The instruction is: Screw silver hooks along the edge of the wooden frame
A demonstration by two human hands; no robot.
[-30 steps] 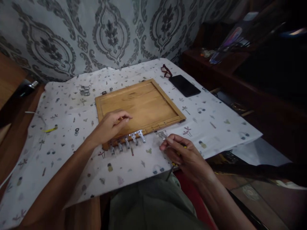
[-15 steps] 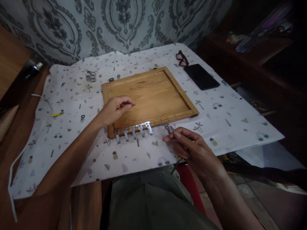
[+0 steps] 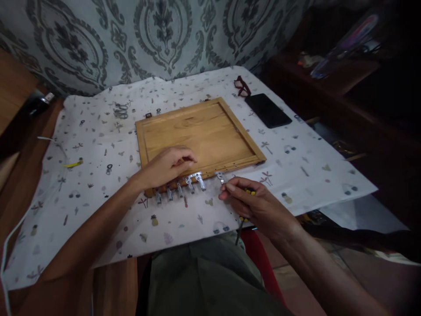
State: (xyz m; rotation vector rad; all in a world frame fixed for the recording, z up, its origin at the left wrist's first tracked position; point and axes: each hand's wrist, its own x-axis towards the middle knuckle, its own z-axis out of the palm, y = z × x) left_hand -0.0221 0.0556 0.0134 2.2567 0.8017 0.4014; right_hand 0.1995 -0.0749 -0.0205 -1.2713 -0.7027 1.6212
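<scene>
A framed wooden board [image 3: 200, 131] lies on the cloth-covered table. Several silvery metal hooks [image 3: 180, 189] line the left part of its near edge, their tips jutting toward me. My left hand [image 3: 171, 163] is over the board's near left part, fingers curled and thumb close to them; whatever the fingertips hold is too small to see. To the right of the row, my right hand [image 3: 253, 199] pinches another metal hook [image 3: 220, 177] just off the near edge. A yellow-handled tool [image 3: 244, 219] with a thin dark shaft, seemingly a screwdriver, is also tucked in that palm, mostly covered by the fingers.
Beyond the board's right side lie a black phone [image 3: 268, 110] and dark red glasses [image 3: 242, 86]. Loose metal hooks [image 3: 120, 110] and small screws [image 3: 118, 127] sit at the back left. A yellow strip [image 3: 73, 163] and a white cable [image 3: 19, 219] are on the left.
My left hand has moved right and nearer the board's front edge. My right hand has brought its hook closer to the hook row. The whole view has shifted slightly.
</scene>
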